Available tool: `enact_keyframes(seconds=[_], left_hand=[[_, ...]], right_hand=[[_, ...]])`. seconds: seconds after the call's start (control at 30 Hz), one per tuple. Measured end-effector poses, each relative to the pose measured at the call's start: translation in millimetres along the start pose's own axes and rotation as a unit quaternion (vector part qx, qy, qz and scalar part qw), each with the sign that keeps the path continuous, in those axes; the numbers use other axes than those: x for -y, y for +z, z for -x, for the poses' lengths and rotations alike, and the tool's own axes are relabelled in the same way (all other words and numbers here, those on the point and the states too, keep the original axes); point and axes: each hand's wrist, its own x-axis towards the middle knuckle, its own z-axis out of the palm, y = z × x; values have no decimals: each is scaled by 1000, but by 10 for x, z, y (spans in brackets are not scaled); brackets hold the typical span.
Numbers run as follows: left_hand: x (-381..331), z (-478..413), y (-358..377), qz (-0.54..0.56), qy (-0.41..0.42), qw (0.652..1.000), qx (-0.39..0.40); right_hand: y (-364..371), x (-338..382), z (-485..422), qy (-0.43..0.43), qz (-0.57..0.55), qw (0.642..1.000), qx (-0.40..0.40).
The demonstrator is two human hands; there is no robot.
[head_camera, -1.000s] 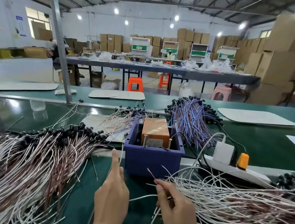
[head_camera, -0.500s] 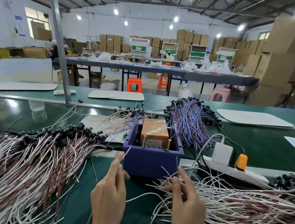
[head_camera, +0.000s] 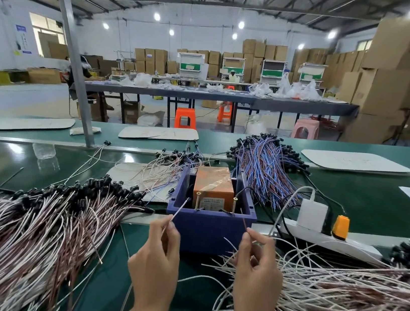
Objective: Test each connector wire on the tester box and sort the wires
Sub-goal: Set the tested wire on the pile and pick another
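Note:
An orange tester box [head_camera: 213,188] with two upright brass pins sits inside a dark blue bin [head_camera: 210,222] at the middle of the green bench. My left hand [head_camera: 157,262] pinches a white wire end [head_camera: 180,208] that points up toward the bin's left front edge. My right hand [head_camera: 257,270] pinches a brown wire end [head_camera: 245,223] just in front of the bin's right front edge. Neither wire tip touches a pin. A big pile of white and brown wires [head_camera: 29,236] lies on the left, another pile [head_camera: 336,297] on the right.
A white power strip [head_camera: 329,238] with a white adapter and an orange plug lies right of the bin. Blue and purple wires [head_camera: 265,169] are heaped behind it. A grey steel post [head_camera: 72,57] rises at the back left. Cardboard boxes and tables fill the hall beyond.
My right hand has left the right-hand pile and lifted a brown wire end toward the bin. My left hand has risen slightly with its white wire end.

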Motion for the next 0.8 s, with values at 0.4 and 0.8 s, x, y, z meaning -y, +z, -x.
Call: enact_keyframes(seconds=[0.4,0.8], left_hand=[[-20,3,18,1,18,1000,4],[-46,10,8,-13,-4,999,29]], right_hand=[[42,58,-39,6,-15,1000,-7],[45,47,-29,-7,-8,1000,-5]])
